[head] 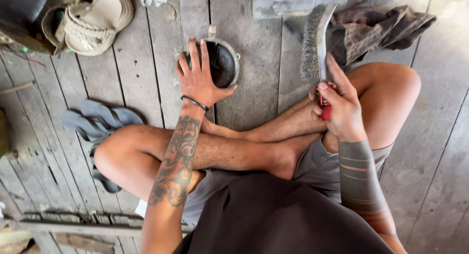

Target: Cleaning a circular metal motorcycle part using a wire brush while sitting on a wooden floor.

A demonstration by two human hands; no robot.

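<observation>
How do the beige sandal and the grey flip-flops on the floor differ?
The beige sandal has woven rope-like straps; the grey flip-flops look plain and thin. The sandal lies beyond the left hand, top left; the flip-flops sit beside the left knee, partly under the leg. Both rest on the plank floor.

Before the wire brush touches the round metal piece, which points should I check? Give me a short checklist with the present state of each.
1. Left hand steadies the round metal piece on the plank floor: ok, palm and fingers rest on it.
2. Right hand has a firm grip on the wire brush: ok, fingers are wrapped round the red handle.
3. Bristles are clear of the piece: ok, the brush is held apart, to its right.
4. Left fingers are out of the brush path: not ok, they cover the piece's left part.
5. Bare legs are clear of the bristles: cannot tell, the knee is close by.
6. State of the piece's surface: cannot tell, it is dark and partly covered.
</observation>
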